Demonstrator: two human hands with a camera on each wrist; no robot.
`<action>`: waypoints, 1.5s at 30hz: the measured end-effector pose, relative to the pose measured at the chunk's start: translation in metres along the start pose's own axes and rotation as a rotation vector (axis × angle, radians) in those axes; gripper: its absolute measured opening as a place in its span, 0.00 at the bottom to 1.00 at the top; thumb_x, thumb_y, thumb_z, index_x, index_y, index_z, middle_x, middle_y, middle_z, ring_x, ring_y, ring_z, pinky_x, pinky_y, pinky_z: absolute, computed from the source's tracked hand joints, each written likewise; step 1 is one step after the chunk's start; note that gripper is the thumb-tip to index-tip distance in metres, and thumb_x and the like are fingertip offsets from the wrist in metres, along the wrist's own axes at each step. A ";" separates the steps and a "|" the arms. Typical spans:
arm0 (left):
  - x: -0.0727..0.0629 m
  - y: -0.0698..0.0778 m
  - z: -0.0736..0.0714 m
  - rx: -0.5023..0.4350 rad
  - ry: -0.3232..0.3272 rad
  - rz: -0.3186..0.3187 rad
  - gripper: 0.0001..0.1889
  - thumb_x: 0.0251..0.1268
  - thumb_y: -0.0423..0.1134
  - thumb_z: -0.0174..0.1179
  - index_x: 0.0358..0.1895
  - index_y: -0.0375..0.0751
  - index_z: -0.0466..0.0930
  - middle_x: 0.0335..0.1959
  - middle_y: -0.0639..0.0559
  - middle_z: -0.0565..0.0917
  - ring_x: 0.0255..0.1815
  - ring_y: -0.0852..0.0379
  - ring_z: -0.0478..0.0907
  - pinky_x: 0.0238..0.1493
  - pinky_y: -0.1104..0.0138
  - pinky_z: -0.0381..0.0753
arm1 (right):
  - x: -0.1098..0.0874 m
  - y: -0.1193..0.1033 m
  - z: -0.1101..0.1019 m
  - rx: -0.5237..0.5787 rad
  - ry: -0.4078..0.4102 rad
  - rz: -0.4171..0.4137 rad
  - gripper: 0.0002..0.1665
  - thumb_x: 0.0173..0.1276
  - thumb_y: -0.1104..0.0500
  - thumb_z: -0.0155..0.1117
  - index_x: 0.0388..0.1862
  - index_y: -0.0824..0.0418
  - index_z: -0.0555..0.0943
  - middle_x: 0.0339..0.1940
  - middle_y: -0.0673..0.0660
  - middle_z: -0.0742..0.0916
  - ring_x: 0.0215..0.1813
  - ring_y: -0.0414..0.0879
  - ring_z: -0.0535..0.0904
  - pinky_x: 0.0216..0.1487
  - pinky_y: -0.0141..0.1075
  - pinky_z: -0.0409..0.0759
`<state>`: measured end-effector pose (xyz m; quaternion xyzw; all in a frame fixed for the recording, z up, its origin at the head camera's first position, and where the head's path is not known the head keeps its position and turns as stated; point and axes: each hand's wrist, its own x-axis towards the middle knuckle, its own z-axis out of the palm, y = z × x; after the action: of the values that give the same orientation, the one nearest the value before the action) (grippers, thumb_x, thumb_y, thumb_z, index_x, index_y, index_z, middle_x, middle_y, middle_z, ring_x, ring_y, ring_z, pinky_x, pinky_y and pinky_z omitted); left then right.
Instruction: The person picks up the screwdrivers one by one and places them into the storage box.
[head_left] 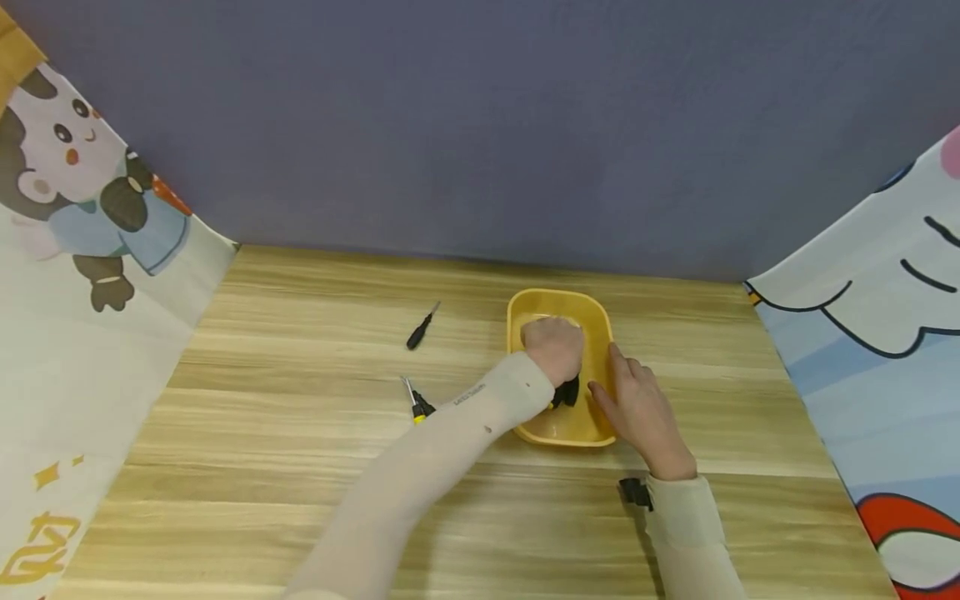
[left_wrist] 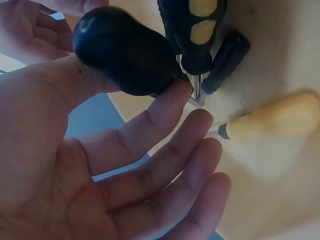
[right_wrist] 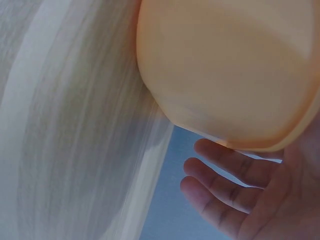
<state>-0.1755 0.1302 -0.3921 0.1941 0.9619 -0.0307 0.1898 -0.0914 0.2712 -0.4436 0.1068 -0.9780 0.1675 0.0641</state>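
Observation:
My left hand (head_left: 553, 346) is down inside a yellow plastic tub (head_left: 558, 435). In the left wrist view, its thumb and index finger pinch a screwdriver by its bulbous black handle (left_wrist: 127, 50); the other fingers are loosely bent. Beside it in the tub lie a black screwdriver handle with yellow patches (left_wrist: 196, 37), a smaller black handle (left_wrist: 229, 59) and a yellow-handled screwdriver (left_wrist: 275, 117). My right hand (head_left: 647, 408) holds the tub's right side, thumb inside the rim and fingers outside.
On the wooden table (head_left: 300, 475), left of the tub, lies a small black screwdriver (head_left: 420, 333). Nearer, a black-and-yellow screwdriver (head_left: 413, 402) and another black handle (head_left: 424, 405) are partly covered by my left sleeve. A grey wall (head_left: 480, 133) stands behind.

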 end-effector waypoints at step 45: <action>-0.137 -0.112 0.047 -0.220 0.590 0.242 0.13 0.68 0.48 0.64 0.41 0.40 0.84 0.39 0.48 0.84 0.38 0.51 0.79 0.39 0.59 0.79 | 0.003 -0.003 -0.005 0.002 -0.056 0.056 0.40 0.74 0.56 0.62 0.74 0.78 0.58 0.56 0.79 0.77 0.54 0.72 0.74 0.53 0.62 0.74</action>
<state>-0.0850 -0.0292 -0.3859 0.2857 0.9430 0.1533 -0.0745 -0.0933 0.2695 -0.4376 0.0839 -0.9819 0.1671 0.0320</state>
